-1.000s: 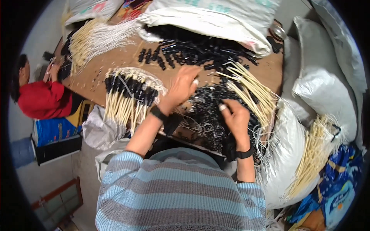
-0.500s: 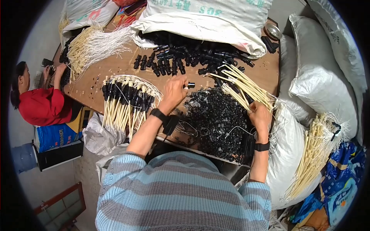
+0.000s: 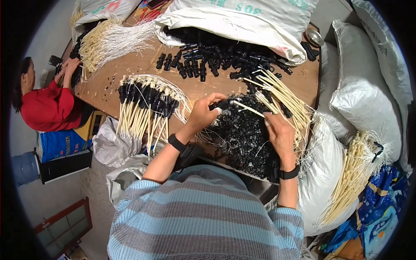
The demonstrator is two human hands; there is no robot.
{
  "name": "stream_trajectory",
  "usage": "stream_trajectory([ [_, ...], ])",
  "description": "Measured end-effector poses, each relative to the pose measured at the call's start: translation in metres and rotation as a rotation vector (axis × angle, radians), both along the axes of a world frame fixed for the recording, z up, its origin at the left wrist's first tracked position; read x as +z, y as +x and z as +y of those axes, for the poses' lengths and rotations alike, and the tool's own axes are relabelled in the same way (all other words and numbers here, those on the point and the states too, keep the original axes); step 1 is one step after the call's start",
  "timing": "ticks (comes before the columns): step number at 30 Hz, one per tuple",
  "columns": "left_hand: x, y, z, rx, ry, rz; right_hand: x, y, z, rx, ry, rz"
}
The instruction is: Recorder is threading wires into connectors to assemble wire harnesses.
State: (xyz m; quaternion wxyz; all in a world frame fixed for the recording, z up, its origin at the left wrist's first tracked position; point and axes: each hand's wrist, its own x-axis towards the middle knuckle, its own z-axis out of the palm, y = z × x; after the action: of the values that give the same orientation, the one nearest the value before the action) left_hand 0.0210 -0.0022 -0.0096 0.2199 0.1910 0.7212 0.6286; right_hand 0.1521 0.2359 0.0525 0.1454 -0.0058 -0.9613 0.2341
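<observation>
My left hand [image 3: 206, 113] is closed round a black cylindrical plastic fitting [image 3: 221, 105], held above the pile's far left side. My right hand [image 3: 281, 132] pinches a thin cream rod [image 3: 249, 108] near its right end. The rod's other end reaches the fitting's mouth; whether it is inside, I cannot tell. Under both hands spreads a heap of small shiny black pieces [image 3: 242, 141]. Beyond my right hand lies a loose bundle of cream rods [image 3: 284, 92]. Left of my left hand is a bunch of cream rods with black fittings on their far ends [image 3: 145, 104].
A white woven sack [image 3: 242, 28] spills black fittings [image 3: 190, 67] at the back of the brown table [image 3: 104, 93]. White-stringed rods [image 3: 97, 45] lie far left, where a person in red [image 3: 52, 106] works. Full sacks [image 3: 359, 73] and another rod bundle [image 3: 346, 182] crowd the right.
My left hand has come nearer and to the right with the black fitting. My right hand has drawn one cream rod out of the bundle and brought it to the fitting.
</observation>
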Motion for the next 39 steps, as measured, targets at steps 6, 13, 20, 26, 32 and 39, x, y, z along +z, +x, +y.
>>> stream_trajectory([
  [6, -0.006, 0.002, -0.008, -0.019, -0.047, 0.147, -0.005, 0.006, -0.03, 0.042, -0.136, -0.041],
  [13, 0.002, 0.005, -0.014, -0.011, -0.18, 0.595, -0.005, 0.006, -0.052, 0.081, 0.065, 0.059],
  [20, 0.012, 0.022, -0.004, -0.072, -0.292, 0.667, -0.015, 0.01, -0.059, 0.068, 0.083, 0.037],
  [26, 0.003, 0.009, -0.011, -0.069, -0.185, 0.82, 0.012, 0.014, -0.042, -0.154, 0.369, -0.175],
  [32, 0.047, 0.039, 0.014, -0.272, -0.376, 0.987, 0.005, 0.003, -0.057, -0.084, 0.296, 0.086],
  [39, 0.062, 0.052, 0.008, -0.38, -0.349, 0.917, -0.009, -0.007, -0.062, -0.049, -0.384, -0.071],
])
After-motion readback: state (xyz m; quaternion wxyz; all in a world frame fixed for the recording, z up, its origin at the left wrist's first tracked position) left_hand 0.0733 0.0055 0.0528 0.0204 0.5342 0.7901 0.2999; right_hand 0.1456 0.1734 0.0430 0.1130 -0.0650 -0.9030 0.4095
